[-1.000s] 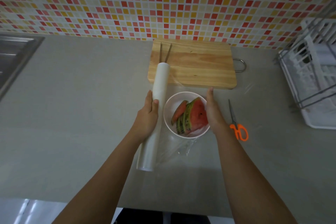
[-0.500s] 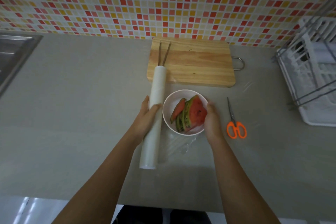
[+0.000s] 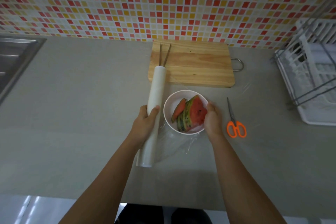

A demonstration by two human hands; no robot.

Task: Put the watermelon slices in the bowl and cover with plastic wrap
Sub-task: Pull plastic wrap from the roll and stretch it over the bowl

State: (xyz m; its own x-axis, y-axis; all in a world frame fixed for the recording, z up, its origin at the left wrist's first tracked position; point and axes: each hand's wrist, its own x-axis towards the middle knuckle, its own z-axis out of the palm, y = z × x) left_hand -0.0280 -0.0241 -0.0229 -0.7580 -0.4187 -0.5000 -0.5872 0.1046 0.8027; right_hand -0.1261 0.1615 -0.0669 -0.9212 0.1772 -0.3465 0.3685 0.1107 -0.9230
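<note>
At the near edge of a grey counter [image 3: 72,114], a person leans in over what looks like a half-finished wrapping job. Nearest the camera, loose clear film [image 3: 179,144] lies crumpled on the surface. Just beyond it, the left hand [image 3: 145,123] has fingers and thumb curled round the middle of the roll of plastic wrap [image 3: 156,96]. The right hand [image 3: 212,122] cups the right rim of the white bowl [image 3: 168,104], fingers curled against its wall. Inside the bowl the watermelon slices [image 3: 193,114] lean together; whether film already spans the mouth cannot be told. The roll lies just left of the bowl with its long axis running near to far, and its far end rests over the near left corner of the cutting board [image 3: 196,65]. By the look of it, any sheet must therefore come off sideways to the right, straight across the bowl, and the left hand is the one placed to feed it. Orange-handled scissors [image 3: 233,121] lie just right of the right hand, blades pointing far. Chopsticks [image 3: 160,54] rest on the board's left side. A white dish rack [image 3: 312,82] stands at far right, a steel sink [image 3: 12,56] at far left, and a tiled wall [image 3: 163,2] behind.
</note>
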